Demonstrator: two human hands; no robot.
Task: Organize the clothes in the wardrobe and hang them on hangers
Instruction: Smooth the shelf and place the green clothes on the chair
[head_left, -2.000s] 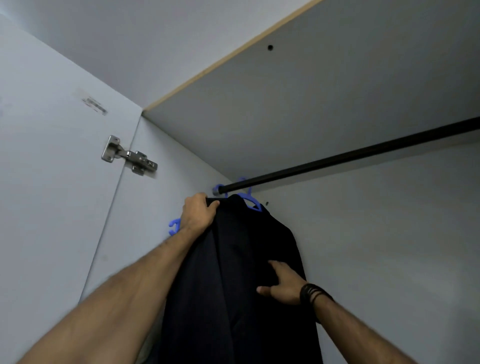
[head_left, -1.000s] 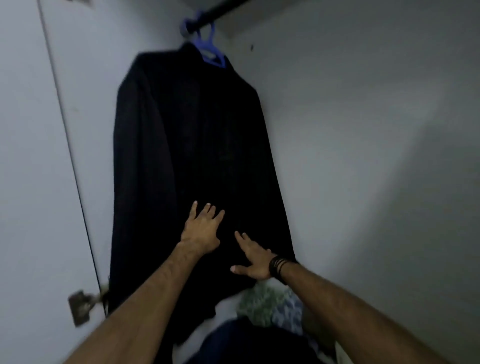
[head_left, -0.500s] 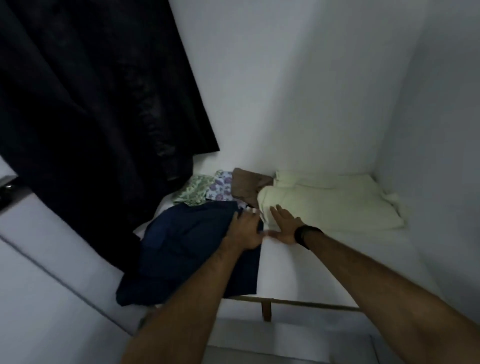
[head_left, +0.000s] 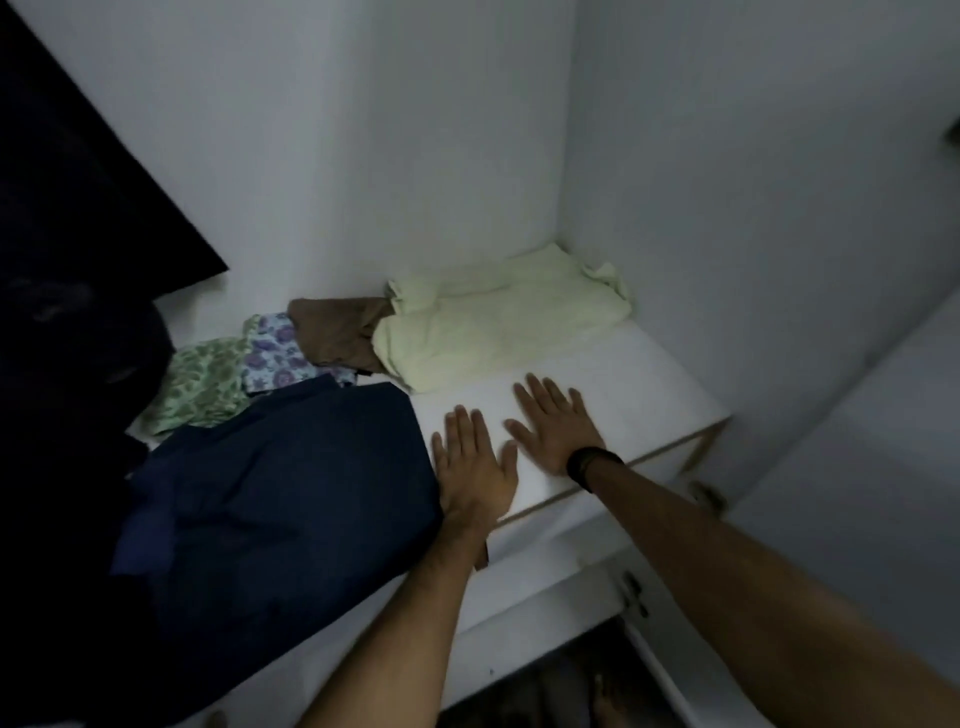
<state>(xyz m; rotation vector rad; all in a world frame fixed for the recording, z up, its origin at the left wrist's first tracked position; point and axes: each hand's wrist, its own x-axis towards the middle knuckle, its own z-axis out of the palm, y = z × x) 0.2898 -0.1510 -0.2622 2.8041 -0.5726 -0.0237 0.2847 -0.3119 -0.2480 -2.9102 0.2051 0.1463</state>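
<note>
Head cam: hands prob. off navy garment.

The black hanging garment is cut off by the left and top edges, and its lower part merges into shadow. The navy garment hides the shelf's left front and part of the floral cloths. The brown cloth lies partly under the pale yellow fabric. Below the shelf, dim shapes are too dark to tell.

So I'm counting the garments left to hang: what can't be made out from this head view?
- Black garment: cut off by the left and top edges; its hanger is out of frame.
- Brown piece and floral pieces: overlapped, type unclear.
- Navy garment: dim, crumpled.
</note>
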